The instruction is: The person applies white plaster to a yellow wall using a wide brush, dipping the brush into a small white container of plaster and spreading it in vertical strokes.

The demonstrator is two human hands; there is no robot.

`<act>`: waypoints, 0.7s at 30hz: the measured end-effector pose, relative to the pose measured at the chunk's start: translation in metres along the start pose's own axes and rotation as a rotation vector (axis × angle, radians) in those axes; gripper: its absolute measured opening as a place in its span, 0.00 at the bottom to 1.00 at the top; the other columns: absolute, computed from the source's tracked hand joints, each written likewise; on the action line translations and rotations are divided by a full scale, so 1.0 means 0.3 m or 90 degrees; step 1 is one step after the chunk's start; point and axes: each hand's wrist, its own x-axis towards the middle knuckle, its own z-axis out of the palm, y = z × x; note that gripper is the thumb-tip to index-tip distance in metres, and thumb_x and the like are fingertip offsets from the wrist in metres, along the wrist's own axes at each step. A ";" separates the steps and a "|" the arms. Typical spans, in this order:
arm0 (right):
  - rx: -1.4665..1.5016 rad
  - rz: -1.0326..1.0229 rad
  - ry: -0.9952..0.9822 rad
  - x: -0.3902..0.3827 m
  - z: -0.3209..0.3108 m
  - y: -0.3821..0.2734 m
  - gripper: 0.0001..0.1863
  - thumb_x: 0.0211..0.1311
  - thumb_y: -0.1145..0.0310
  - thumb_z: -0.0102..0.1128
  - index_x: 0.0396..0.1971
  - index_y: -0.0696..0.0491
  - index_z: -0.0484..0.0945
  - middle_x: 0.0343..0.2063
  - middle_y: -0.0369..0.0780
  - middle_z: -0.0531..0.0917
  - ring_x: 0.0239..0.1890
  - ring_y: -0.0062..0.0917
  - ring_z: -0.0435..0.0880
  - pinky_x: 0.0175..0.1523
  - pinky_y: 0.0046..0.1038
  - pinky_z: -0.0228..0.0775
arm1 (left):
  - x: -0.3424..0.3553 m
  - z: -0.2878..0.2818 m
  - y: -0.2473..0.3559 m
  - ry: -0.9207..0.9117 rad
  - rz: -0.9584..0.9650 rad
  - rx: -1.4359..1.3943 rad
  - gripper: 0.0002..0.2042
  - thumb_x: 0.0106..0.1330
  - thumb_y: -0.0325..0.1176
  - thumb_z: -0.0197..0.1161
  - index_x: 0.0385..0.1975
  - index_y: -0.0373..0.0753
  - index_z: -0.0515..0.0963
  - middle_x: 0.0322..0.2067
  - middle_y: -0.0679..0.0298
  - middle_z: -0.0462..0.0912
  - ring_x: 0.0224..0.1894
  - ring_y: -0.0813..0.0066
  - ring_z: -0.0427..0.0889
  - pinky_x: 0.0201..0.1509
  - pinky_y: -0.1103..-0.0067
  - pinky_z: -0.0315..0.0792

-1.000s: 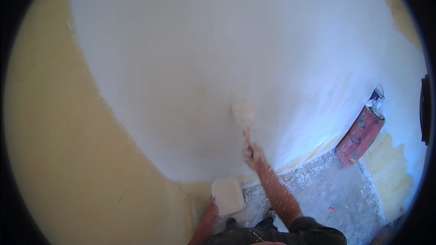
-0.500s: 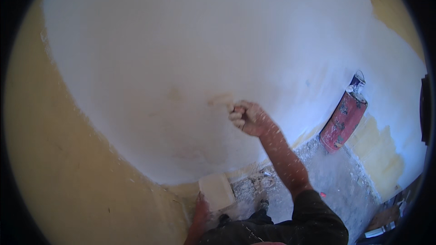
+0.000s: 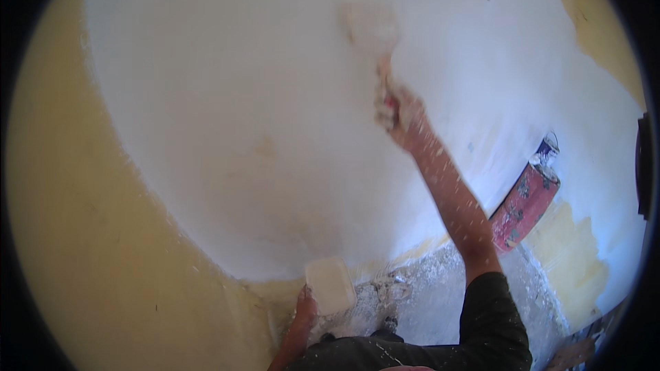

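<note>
My right hand (image 3: 399,113) is raised in front of the wall (image 3: 206,96), its fingers wrapped round the handle of a wide flat paintbrush (image 3: 373,27). The brush head points up the wall and is smeared by motion, so I cannot tell if it touches. White speckles cover my right forearm. Low down, my left hand (image 3: 306,304) grips the edge of a pale rectangular tub (image 3: 331,286) close to the wall's foot. What lies inside the tub cannot be made out. White coating covers most of the wall, with yellow areas at both sides and faint yellowish patches lower down.
A dented red drum (image 3: 526,206) stands against the wall at right, with a small blue can (image 3: 548,148) on top. The grey floor (image 3: 440,302) is spattered white. A dark object (image 3: 643,165) is at the far right edge.
My right hand has swung up the wall with the brush, its arm stretching further. My left hand and the tub have hardly moved. The view has shifted slightly.
</note>
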 end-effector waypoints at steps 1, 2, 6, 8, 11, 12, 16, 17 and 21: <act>0.013 0.064 0.134 -0.001 -0.043 0.118 0.17 0.62 0.56 0.47 0.46 0.49 0.67 0.24 0.30 0.67 0.24 0.14 0.65 0.23 0.17 0.59 | -0.016 0.031 0.030 0.005 0.005 0.016 0.20 0.69 0.40 0.38 0.56 0.34 0.60 0.49 0.56 0.70 0.50 0.69 0.69 0.55 0.76 0.61; 0.023 0.091 0.164 -0.020 -0.076 0.216 0.17 0.62 0.57 0.47 0.46 0.49 0.66 0.23 0.29 0.66 0.22 0.13 0.64 0.22 0.16 0.57 | -0.024 0.043 0.048 0.027 -0.003 0.043 0.20 0.69 0.40 0.38 0.56 0.34 0.60 0.49 0.57 0.70 0.50 0.69 0.69 0.55 0.76 0.62; 0.003 0.104 -0.040 -0.302 -0.059 0.480 0.16 0.61 0.59 0.49 0.47 0.48 0.65 0.20 0.28 0.62 0.17 0.10 0.58 0.19 0.14 0.50 | -0.024 0.012 0.020 0.089 -0.026 0.056 0.20 0.69 0.39 0.37 0.55 0.34 0.62 0.48 0.57 0.71 0.48 0.70 0.70 0.52 0.77 0.64; 0.237 0.336 0.054 -0.427 -0.038 0.549 0.12 0.62 0.60 0.47 0.41 0.50 0.66 0.19 0.28 0.64 0.15 0.12 0.58 0.18 0.14 0.50 | -0.020 -0.022 -0.023 0.106 -0.040 0.049 0.20 0.69 0.39 0.38 0.55 0.35 0.62 0.46 0.58 0.72 0.46 0.70 0.71 0.51 0.77 0.65; 0.263 0.501 0.025 -0.491 -0.050 0.592 0.09 0.63 0.63 0.46 0.35 0.52 0.67 0.19 0.28 0.63 0.15 0.12 0.57 0.18 0.15 0.51 | -0.004 -0.094 -0.086 0.119 -0.036 0.075 0.21 0.69 0.41 0.38 0.56 0.35 0.62 0.43 0.58 0.74 0.42 0.70 0.72 0.48 0.78 0.66; 0.349 0.518 0.028 -0.478 -0.080 0.588 0.06 0.61 0.68 0.45 0.30 0.53 0.68 0.17 0.28 0.62 0.15 0.13 0.57 0.19 0.16 0.52 | 0.017 -0.107 -0.129 0.098 -0.036 0.078 0.21 0.68 0.41 0.39 0.56 0.35 0.62 0.42 0.59 0.74 0.40 0.70 0.72 0.47 0.78 0.66; 0.201 0.420 0.021 -0.294 -0.080 0.475 0.04 0.56 0.71 0.43 0.25 0.55 0.67 0.13 0.27 0.59 0.15 0.15 0.58 0.20 0.17 0.53 | -0.059 -0.092 -0.026 0.111 -0.060 0.114 0.23 0.67 0.45 0.40 0.57 0.37 0.61 0.43 0.59 0.72 0.41 0.72 0.71 0.45 0.78 0.66; 0.168 0.350 -0.007 -0.239 -0.006 0.371 0.04 0.55 0.72 0.44 0.24 0.55 0.67 0.13 0.27 0.59 0.15 0.15 0.58 0.20 0.17 0.53 | -0.008 -0.176 -0.127 0.131 -0.029 0.066 0.24 0.67 0.46 0.40 0.57 0.38 0.61 0.44 0.58 0.72 0.42 0.72 0.71 0.45 0.78 0.66; 0.311 0.217 -0.197 -0.149 0.126 0.034 0.07 0.59 0.72 0.41 0.25 0.57 0.66 0.21 0.30 0.63 0.18 0.12 0.58 0.20 0.15 0.52 | -0.076 -0.118 -0.001 0.166 -0.070 0.027 0.24 0.67 0.45 0.41 0.59 0.38 0.58 0.50 0.57 0.68 0.47 0.70 0.68 0.50 0.76 0.64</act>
